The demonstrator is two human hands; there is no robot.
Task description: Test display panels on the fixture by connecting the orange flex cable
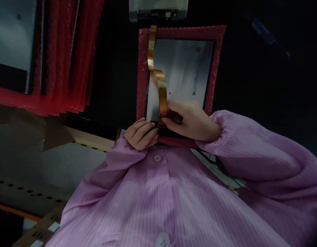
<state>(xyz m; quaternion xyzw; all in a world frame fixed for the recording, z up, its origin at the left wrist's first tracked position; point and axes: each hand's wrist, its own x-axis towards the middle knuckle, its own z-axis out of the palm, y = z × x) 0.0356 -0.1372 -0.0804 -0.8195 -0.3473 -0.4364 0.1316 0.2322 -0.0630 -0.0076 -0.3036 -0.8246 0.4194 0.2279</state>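
Flex cable point(162, 92): over left part of silver-backed panel point(181, 65), near end at panel's near edge. Pinched there, tight, between thumb and forefinger of right hand point(190, 118), wrist in from panel's near right. Directly left of right hand's fingertips; right hand the nearer. Long axis roughly near-to-far along panel's left side, curl about midway, then on over panel's far left corner. Left hand point(141, 134) at panel's near left corner, fingers bent, close together, tips just beside cable end; touching or not, cannot tell, nor whether gripping anything.

Writing, near to far. Cartons point(49, 223) well short of panel, low to the left: black print, too blurred to read. On panel: blue letter point(169, 93), H or maybe N, just right of cable. Printed label point(195, 84) toward panel's right edge: code square plus line of text, too small to read. Dark square point(198, 49) near panel's far right corner. No brand readable.

Around panel: red bubble wrap point(215, 75) underneath, showing past edges, on black worktop point(117, 68). Well left of panel: stack of red bubble-wrap sleeves point(63, 61). Beyond panel's far edge: silver-topped module point(158, 5), cable reaching toward it; join too dark to tell. Far right of panel: blue pen-like tool point(263, 31), dim.
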